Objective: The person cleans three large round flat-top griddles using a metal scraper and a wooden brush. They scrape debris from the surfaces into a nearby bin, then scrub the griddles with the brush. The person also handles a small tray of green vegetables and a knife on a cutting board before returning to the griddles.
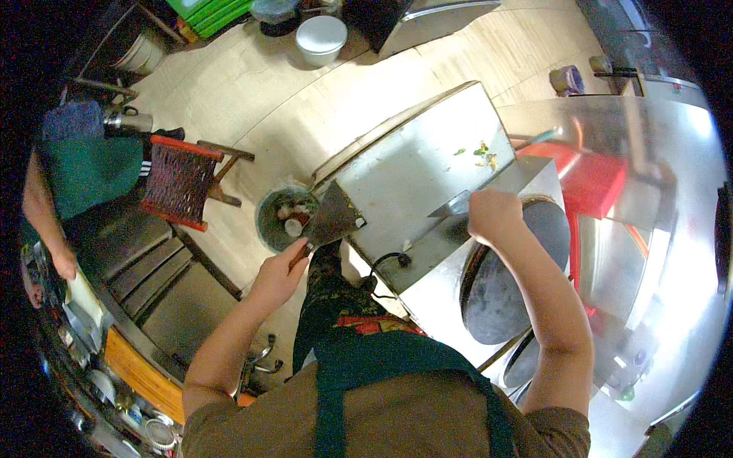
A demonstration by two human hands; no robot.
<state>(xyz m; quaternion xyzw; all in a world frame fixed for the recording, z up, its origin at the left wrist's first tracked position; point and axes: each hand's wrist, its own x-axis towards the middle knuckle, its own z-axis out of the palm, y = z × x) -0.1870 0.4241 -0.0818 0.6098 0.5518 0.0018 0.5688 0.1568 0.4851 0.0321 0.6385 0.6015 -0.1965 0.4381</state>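
Note:
My left hand (279,275) grips the wooden handle of a wide, dark metal scraper (335,214), its blade at the near left edge of a metal work surface (421,154). In my right hand (493,213) is a second scraper with a shiny metal blade (453,205), tilted low over that surface. Green and yellow food scraps (487,156) lie towards the surface's far right corner. Beyond the left scraper, a round bin (264,220) with waste in it stands on the floor. A black cable with a plug (404,259) lies near the surface's near edge.
Round griddle plates (497,303) sit to the right, under my right forearm. Behind them is a red box (595,177). A woven stool (180,183) stands at the left, beside another person (94,172) at a crowded counter. A white lidded bucket (322,39) stands on the far floor.

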